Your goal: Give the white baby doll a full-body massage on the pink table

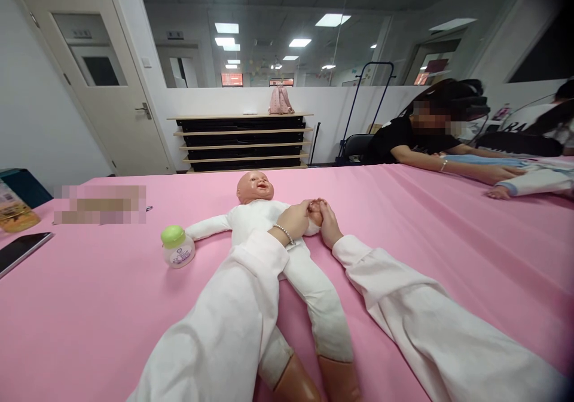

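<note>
A pink cloth covers the bench (426,240). On it a soft-bodied doll (269,228) in white fabric lies on its back at the middle, with a smooth plastic head. The left hand (293,219) and right hand (328,222) both close around the doll's small hand. A round bottle (178,247) with a green cap stands near the doll's other arm; its label is unreadable.

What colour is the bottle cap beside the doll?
Light green cap on a pale bottle, clearest in the head view.
</note>
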